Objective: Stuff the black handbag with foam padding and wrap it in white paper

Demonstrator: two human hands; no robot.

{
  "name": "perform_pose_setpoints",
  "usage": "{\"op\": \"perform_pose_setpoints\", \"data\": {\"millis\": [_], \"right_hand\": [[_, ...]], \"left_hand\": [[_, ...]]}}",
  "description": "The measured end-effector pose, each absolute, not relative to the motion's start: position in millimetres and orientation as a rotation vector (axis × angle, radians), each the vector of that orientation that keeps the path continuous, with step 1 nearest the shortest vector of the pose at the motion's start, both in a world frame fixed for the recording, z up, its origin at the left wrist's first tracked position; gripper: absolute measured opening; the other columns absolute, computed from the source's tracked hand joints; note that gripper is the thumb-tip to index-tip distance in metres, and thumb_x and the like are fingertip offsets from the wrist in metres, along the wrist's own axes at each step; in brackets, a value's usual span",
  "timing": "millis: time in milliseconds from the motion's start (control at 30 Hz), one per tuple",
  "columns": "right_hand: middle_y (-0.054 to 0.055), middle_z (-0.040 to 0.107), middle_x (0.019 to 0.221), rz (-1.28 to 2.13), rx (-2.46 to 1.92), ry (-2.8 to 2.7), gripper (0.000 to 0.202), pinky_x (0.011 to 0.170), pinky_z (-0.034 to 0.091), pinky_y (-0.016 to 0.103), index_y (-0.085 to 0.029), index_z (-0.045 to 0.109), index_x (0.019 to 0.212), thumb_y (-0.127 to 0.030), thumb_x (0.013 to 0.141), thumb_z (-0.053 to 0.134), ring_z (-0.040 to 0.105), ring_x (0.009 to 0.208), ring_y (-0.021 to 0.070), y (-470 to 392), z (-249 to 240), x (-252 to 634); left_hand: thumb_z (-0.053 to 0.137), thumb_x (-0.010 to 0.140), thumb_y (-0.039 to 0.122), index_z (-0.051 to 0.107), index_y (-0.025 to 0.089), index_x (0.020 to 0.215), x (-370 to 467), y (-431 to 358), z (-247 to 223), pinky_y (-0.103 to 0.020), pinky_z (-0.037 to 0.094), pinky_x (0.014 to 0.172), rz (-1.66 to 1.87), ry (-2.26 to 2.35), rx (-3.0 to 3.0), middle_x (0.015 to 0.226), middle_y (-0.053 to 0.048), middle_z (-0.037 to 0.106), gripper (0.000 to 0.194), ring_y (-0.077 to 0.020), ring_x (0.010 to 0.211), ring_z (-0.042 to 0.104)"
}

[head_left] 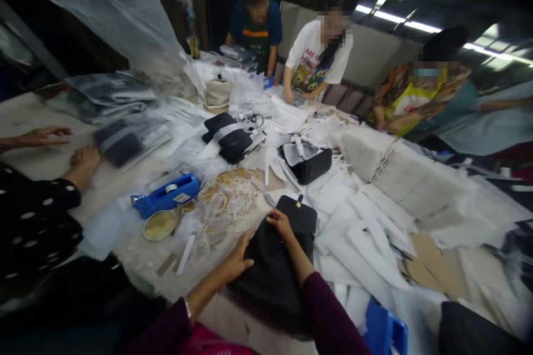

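Note:
A black bag (272, 274) lies in front of me, its dark cloth part towards my body. Behind it is a black flap (296, 213) with a small gold-coloured clasp. My left hand (238, 258) rests against the left edge of the cloth, thumb and fingers apart. At the cloth's upper edge my right hand (280, 223) has its fingers pinched together on the black material. My right forearm crosses over the bag and hides part of it.
A blue tape dispenser (170, 195), a tape roll (159, 225) and tangled white strings (231, 194) lie left. White padding strips (358, 238) cover the right. Two black bags (231, 136) (308, 163) stand farther back. A person's hands are at left; several people work around the table.

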State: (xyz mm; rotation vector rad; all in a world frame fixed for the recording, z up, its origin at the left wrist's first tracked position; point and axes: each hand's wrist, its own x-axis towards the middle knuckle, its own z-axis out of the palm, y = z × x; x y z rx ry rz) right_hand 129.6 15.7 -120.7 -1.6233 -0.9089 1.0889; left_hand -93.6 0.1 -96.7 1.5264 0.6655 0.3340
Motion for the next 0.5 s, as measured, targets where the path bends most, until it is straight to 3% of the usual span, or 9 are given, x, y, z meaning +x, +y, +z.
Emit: {"op": "perform_pose_setpoints", "data": {"millis": [167, 300, 367, 500], "right_hand": [[0.001, 0.062, 0.078, 1.03, -1.711, -0.971, 0.028, 0.078, 0.044, 0.035, -0.019, 0.064, 0.089, -0.03, 0.063, 0.062, 0.053, 0.074, 0.0184, 11, -123, 135], [0.008, 0.062, 0.109, 0.578, -1.956, -1.315, 0.041, 0.097, 0.034, 0.046, -0.021, 0.059, 0.115, -0.019, 0.075, 0.051, 0.052, 0.1, 0.0244, -11, -86, 126], [0.009, 0.056, 0.128, 0.383, -2.017, -1.604, 0.045, 0.104, 0.025, 0.05, -0.025, 0.052, 0.127, -0.018, 0.083, 0.045, 0.045, 0.119, 0.0262, -32, -70, 115], [0.003, 0.038, 0.148, 0.378, -2.106, -1.876, 0.053, 0.11, 0.005, 0.06, -0.035, 0.034, 0.141, -0.032, 0.09, 0.048, 0.022, 0.139, 0.0305, -79, -66, 97]], "left_hand": [[0.058, 0.076, 0.038, 0.032, 0.026, 0.143, -97, 3, -105, -0.043, 0.024, 0.11, 0.294, 0.537, 1.573, 0.123, -0.008, 0.042, 0.073, -0.0261, 0.118, 0.04], [0.062, 0.07, 0.039, 0.033, 0.026, 0.143, -91, 5, -112, -0.045, 0.024, 0.11, 0.261, 0.52, 1.558, 0.124, -0.008, 0.036, 0.08, -0.0284, 0.12, 0.038], [0.063, 0.068, 0.032, 0.031, 0.027, 0.144, -89, 6, -114, -0.045, 0.024, 0.11, 0.204, 0.527, 1.57, 0.128, -0.008, 0.034, 0.082, -0.0285, 0.122, 0.036], [0.059, 0.065, 0.018, 0.025, 0.029, 0.145, -83, 7, -108, -0.047, 0.018, 0.113, 0.017, 0.579, 1.624, 0.141, -0.008, 0.026, 0.088, -0.0306, 0.134, 0.023]]}}
